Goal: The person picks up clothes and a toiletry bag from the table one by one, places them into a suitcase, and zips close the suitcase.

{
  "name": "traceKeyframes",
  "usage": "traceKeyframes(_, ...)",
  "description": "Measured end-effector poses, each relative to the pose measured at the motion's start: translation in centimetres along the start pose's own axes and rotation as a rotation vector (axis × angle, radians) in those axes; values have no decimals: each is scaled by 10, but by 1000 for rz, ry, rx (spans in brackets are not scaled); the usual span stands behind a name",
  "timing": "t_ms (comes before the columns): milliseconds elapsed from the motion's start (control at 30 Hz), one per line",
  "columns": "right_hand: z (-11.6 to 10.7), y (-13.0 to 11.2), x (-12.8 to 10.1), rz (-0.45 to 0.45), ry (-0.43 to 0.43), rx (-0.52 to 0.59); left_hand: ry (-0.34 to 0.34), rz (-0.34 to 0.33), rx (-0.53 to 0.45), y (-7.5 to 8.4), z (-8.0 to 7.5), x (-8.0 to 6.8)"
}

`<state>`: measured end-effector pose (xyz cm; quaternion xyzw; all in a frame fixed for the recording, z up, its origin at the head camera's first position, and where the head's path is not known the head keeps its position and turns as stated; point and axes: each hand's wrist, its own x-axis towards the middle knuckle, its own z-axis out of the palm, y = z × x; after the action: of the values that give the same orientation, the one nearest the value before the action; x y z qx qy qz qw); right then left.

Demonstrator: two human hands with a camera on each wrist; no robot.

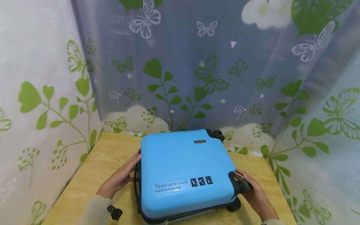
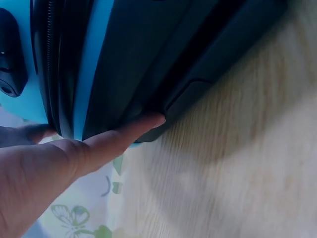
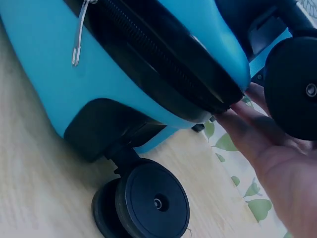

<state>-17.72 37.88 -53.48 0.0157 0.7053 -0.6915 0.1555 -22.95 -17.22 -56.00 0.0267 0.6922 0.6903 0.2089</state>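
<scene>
A light blue hard-shell suitcase lies flat on the wooden table, its printed face up and its black wheels to the right. My left hand is at the suitcase's left end, by the black carry handle. In the left wrist view, one long straight finger presses along the black end panel. My right hand touches the wheel end, its fingertips at the zipper seam beside a wheel. Part of that hand is hidden behind the wheel in the head view.
A patterned curtain with leaves and butterflies hangs behind and on both sides of the table. In the right wrist view, a zipper pull hangs from the seam and a lower double wheel is close to the tabletop.
</scene>
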Motion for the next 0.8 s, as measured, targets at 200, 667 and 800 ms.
traceKeyframes(200, 5, 5, -15, -32, -75, 20, -6, 4, 20, 5, -8, 17)
traceKeyframes(667, 24, 16, -30, -60, -52, 18, 34, -35, 51, 11, -9, 32)
traceKeyframes(800, 19, 13, -23, -32, -99, 4, 11, 2, 151, 13, -5, 28)
